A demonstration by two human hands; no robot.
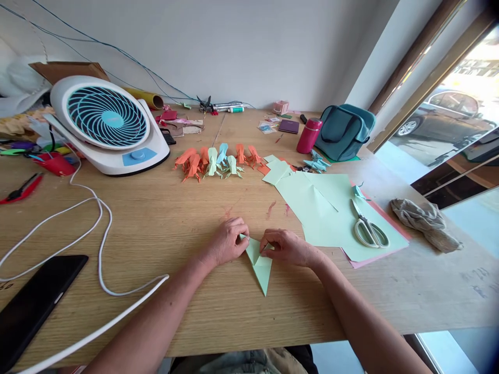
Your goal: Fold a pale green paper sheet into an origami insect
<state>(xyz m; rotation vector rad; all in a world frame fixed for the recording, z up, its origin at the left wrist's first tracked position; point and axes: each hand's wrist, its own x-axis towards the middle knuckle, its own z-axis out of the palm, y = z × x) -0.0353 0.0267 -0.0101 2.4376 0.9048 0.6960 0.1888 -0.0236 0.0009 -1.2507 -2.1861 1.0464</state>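
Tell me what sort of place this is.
Probably a home craft desk by a window: both hands fold a green paper piece, finished origami figures stand in a row, and scissors lie on paper sheets.

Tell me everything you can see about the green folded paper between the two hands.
The green folded paper is pale mint, thin, with sharp creases. It is folded into a long kite-like shape whose narrow point faces the person, and it lies flat on the wooden table. The left hand pinches its upper left corner and the right hand presses its upper right edge. Nothing else touches it; the larger green sheets lie apart, to the right.
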